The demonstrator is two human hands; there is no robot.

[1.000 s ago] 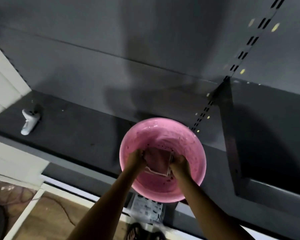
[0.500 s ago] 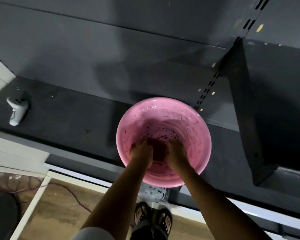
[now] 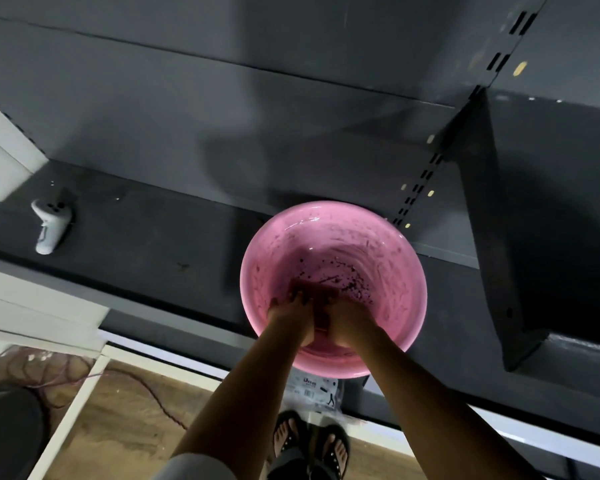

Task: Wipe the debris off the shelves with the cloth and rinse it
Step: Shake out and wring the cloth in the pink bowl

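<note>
A pink plastic basin [image 3: 395, 289] rests on the dark grey shelf [image 3: 146, 244], overhanging its front edge. Both hands are inside it, pressed side by side. My left hand [image 3: 293, 315] and my right hand [image 3: 349, 318] are both closed on a small dark pink cloth [image 3: 321, 296], which shows only between and just beyond the fingers. Dark specks of debris [image 3: 352, 282] float in the water past the cloth.
A white handheld controller [image 3: 49, 223] lies on the shelf at far left. A dark shelf bracket [image 3: 489, 220] slopes down on the right, with a slotted upright [image 3: 420, 188] behind the basin. Below are a wooden floor, a red cable [image 3: 142, 386] and sandalled feet [image 3: 310, 441].
The cloth was held up between both hands above the water, then pushed down into the basin. The hands have drawn closer together on it. The view dropped slightly.
</note>
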